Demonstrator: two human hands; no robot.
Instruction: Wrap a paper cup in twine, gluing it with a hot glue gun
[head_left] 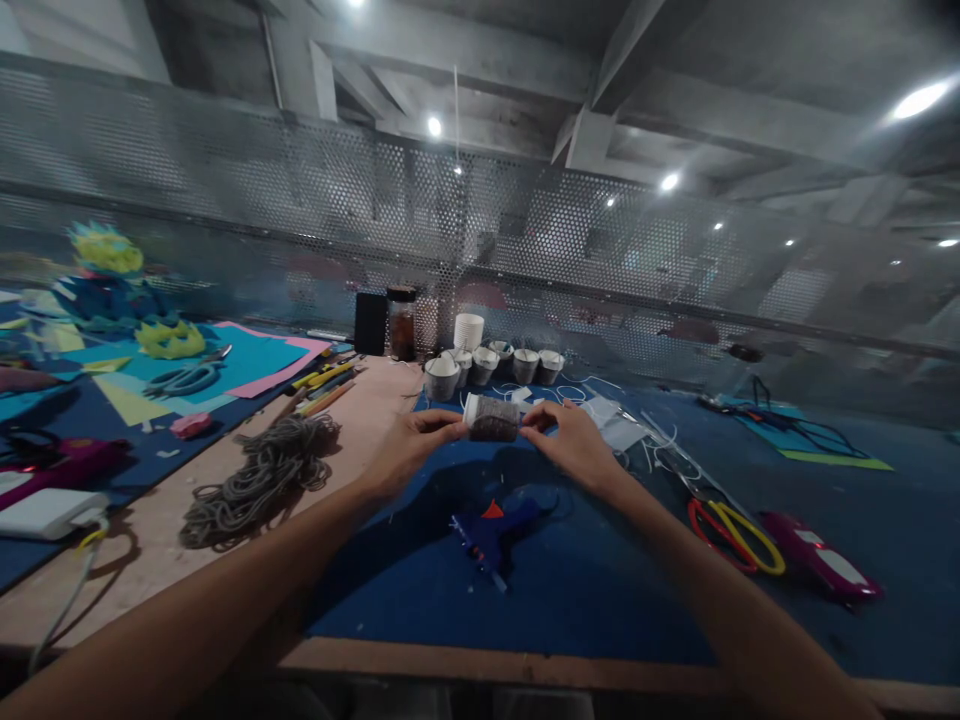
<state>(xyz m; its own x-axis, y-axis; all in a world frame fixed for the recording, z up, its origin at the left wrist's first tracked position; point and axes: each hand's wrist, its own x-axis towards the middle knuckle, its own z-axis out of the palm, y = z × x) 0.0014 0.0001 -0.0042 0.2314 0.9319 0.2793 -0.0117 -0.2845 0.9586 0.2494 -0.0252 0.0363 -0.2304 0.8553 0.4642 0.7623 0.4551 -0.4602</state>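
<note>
You hold a small, round, white-and-grey cup (493, 418) on its side, above the blue-topped bench (600, 610). The fingers of your left hand (409, 445) pinch its white end, and those of your right hand (574, 440) pinch its grey end. Grey already covers most of the side that shows, I think; the white end looks bare. The blue plastic glue gun (495, 535) lies below the cup, and the tangled grey cord bundle (262, 480) lies to your left, both out of your hands
</note>
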